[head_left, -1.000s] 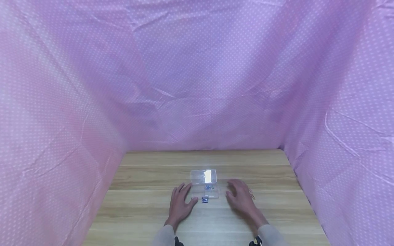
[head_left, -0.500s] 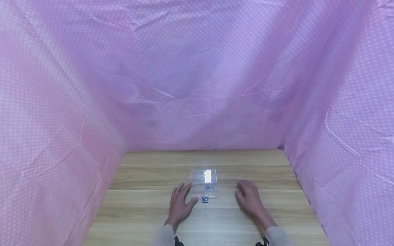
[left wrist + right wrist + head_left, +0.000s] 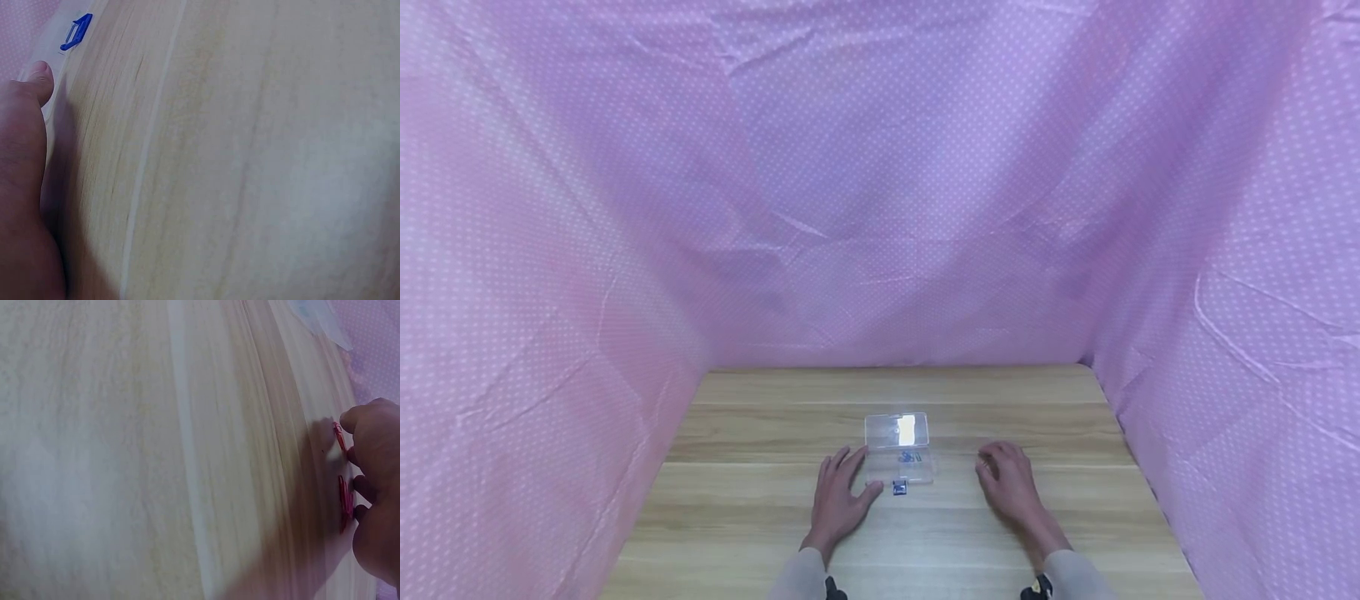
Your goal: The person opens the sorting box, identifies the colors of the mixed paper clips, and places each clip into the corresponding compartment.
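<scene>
A clear hinged plastic box (image 3: pixel 880 467) lies with its lid (image 3: pixel 883 431) folded back on the table. Blue and green paper clips (image 3: pixel 908 457) are in its right compartment, and a blue latch (image 3: pixel 899 487) juts from its front. My left hand (image 3: pixel 838 500) rests at the box's left end, fingers spread, with the thumb at the front left corner. To the right of the box is my right hand (image 3: pixel 1011 486), its fingers bent low over the table. In the right wrist view, thumb and finger pinch a red paper clip (image 3: pixel 339 436); more red clips (image 3: pixel 344 503) lie under the other fingers.
The wood-grain table (image 3: pixel 760 433) is enclosed at the back and both sides by pink dotted cloth (image 3: pixel 887 300). A bright glare spot (image 3: pixel 907 430) shows on the box lid. Dark wrist straps (image 3: pixel 1037 588) show at the sleeves.
My right hand has moved right, away from the box, over the paper clips that showed beside it, and has settled there. The left hand and box have stayed in place.
</scene>
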`<state>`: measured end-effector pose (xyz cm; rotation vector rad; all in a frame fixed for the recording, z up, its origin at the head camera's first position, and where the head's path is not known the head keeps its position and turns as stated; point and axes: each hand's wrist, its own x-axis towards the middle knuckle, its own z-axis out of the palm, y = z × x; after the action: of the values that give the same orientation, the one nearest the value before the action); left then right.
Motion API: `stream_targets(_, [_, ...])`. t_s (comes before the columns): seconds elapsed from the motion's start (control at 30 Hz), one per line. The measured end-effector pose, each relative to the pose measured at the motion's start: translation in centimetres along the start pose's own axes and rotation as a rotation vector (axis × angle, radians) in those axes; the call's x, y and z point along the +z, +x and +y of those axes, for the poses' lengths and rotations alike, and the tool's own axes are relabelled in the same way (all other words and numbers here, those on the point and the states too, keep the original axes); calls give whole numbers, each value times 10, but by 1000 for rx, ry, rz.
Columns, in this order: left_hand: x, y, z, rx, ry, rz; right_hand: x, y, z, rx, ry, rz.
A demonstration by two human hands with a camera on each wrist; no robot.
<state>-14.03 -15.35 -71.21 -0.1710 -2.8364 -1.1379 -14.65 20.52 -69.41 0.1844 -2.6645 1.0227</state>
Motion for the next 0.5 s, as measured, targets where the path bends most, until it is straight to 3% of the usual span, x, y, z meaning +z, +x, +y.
stream_targets(0.3, [0,-2,-1,19,7,21,6,-2,2,-25,-29,64])
stream_targets(0.5, [1,-2,0,37,10,42,7,-2,1,-9,-15,48])
